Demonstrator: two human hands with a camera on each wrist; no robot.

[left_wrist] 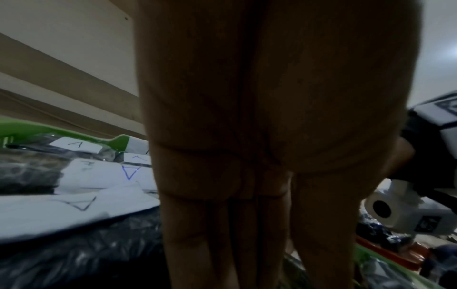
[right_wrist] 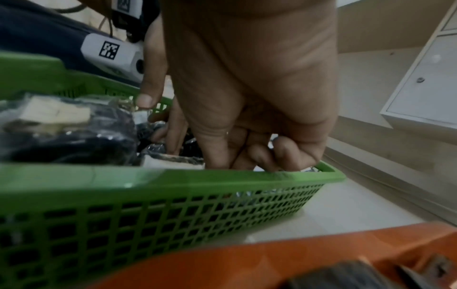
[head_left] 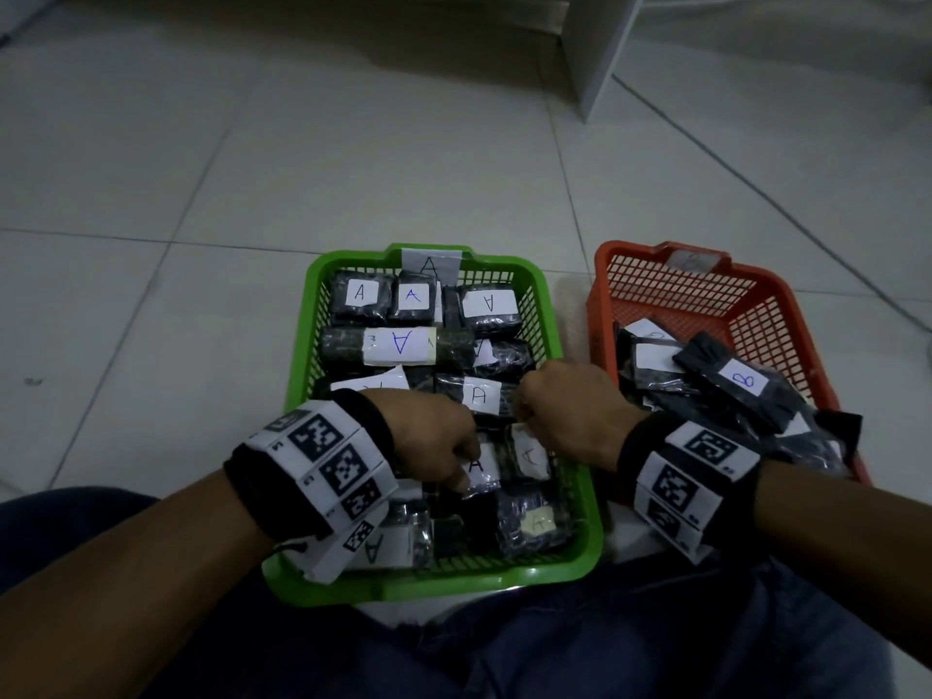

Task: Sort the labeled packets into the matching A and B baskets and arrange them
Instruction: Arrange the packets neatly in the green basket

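The green A basket [head_left: 428, 585] is packed with several black packets bearing white A labels. Both hands reach into its near half. My left hand [head_left: 466, 479] pinches an upright A packet [head_left: 479, 466] between thumb and straight fingers [left_wrist: 197, 224]. Just to the right, my right hand [head_left: 524, 418] has its fingers [right_wrist: 262, 156] curled against the thumb, apparently gripping the top edge of a neighbouring A packet [head_left: 532, 456]. The orange B basket [head_left: 600, 274] stands to the right and holds several black packets, one showing a B label [head_left: 746, 380].
The baskets sit side by side on a pale tiled floor [head_left: 252, 169]. A white cabinet [head_left: 600, 47] stands at the back right. My legs in dark trousers [head_left: 605, 638] lie against the baskets' near edges. The far half of the orange basket holds no packets.
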